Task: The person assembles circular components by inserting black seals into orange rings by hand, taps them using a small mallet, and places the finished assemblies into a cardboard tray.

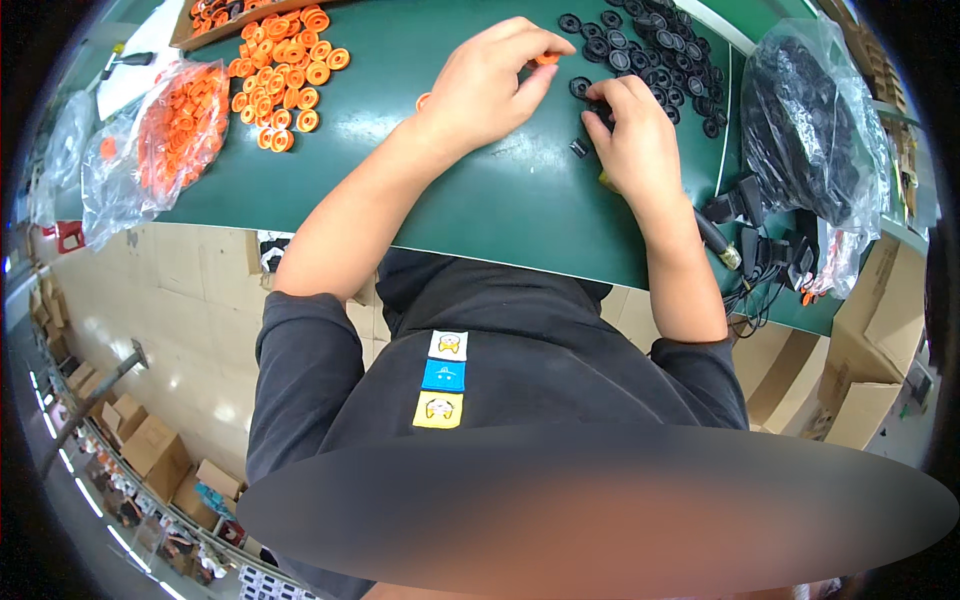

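Orange disc (546,59) sits pinched in the left grip (490,82); right grip (640,138), nearly closed, holds a black part (602,109).

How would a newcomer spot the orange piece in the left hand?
On the green table, find the left hand, just left of the black pile. The orange piece shows between its thumb and index finger. Unlike the orange pile farther left and the half-hidden loose one, it's in a hand.
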`<state>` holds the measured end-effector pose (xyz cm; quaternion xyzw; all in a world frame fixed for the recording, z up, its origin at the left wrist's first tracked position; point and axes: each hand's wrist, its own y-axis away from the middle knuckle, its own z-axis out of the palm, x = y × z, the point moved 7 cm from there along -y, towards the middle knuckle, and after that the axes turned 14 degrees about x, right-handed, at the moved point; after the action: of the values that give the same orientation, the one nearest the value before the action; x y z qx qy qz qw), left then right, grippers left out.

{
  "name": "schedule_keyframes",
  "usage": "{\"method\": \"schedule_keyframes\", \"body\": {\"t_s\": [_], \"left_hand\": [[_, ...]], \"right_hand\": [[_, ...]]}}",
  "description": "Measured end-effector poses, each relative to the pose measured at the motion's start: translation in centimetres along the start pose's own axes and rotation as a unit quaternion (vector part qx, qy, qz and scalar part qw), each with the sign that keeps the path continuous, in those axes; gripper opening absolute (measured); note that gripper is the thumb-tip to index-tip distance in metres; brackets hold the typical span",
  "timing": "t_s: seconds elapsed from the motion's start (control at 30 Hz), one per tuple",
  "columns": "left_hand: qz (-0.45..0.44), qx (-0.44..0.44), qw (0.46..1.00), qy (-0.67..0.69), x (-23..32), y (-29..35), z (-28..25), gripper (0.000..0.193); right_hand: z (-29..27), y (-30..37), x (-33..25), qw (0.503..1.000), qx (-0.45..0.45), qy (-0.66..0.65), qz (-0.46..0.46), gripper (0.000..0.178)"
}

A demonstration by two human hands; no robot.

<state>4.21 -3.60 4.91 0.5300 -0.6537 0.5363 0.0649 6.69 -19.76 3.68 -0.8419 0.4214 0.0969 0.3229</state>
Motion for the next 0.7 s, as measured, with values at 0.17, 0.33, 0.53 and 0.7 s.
{"method": "schedule_keyframes", "body": {"t_s": [0.17, 0.33, 0.53, 0.7], "left_hand": [[-0.160, -0.052, 0.972, 0.165, -0.2, 1.4, 1.9, 0.022], [-0.162, -0.063, 0.973, 0.154, -0.2, 1.6, 2.3, 0.023], [-0.188, -0.086, 0.966, 0.154, -1.1, 2.0, 2.8, 0.031], [-0.239, -0.083, 0.946, 0.203, -2.0, 2.2, 3.0, 0.030]], "right_hand": [[0.0, -0.1, 0.3, 1.000, 0.000, 0.018, 0.005, 0.022], [-0.4, -0.2, 0.4, 1.000, 0.014, -0.017, 0.008, 0.018], [-0.5, -0.2, 2.0, 0.992, 0.034, -0.110, 0.059, 0.012], [-0.2, -0.4, 2.5, 0.983, 0.005, -0.163, 0.083, 0.013]]}}
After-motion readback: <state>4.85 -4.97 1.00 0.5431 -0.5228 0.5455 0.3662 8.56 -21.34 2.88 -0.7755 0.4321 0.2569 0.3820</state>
